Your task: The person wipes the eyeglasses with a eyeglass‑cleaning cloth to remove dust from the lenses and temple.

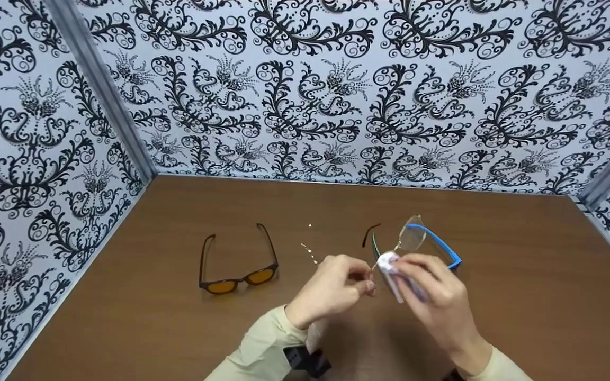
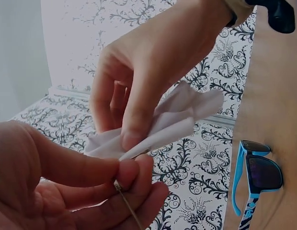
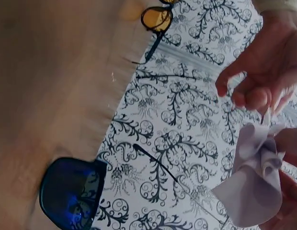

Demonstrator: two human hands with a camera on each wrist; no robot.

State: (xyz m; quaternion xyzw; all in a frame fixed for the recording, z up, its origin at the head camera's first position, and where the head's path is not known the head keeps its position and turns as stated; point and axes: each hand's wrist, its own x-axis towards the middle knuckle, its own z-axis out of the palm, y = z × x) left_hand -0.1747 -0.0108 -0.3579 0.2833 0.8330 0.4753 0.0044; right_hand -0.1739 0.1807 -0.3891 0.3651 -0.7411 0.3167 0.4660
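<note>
Both hands meet over the table at a pair of thin metal-framed eyeglasses, whose bare clear lens point(image 1: 412, 238) sticks up beyond the right hand. With thumb and fingertips my left hand point(image 1: 334, 286) pinches the frame near one end; a slim metal temple point(image 2: 130, 208) runs down past its fingers. My right hand point(image 1: 434, 296) pinches a pale lilac cloth point(image 2: 172, 120) folded around the other lens, which is hidden inside. Another temple point(image 3: 163, 167) with a dark tip extends away from the cloth.
Blue-framed sunglasses point(image 1: 445, 248) lie on the brown table point(image 1: 141, 328) behind the right hand. Dark-framed glasses with orange lenses point(image 1: 223, 287) rest at the left, temples unfolded. Small white specks point(image 1: 310, 250) dot the tabletop between them. Patterned walls point(image 1: 310, 106) stand behind and at the sides.
</note>
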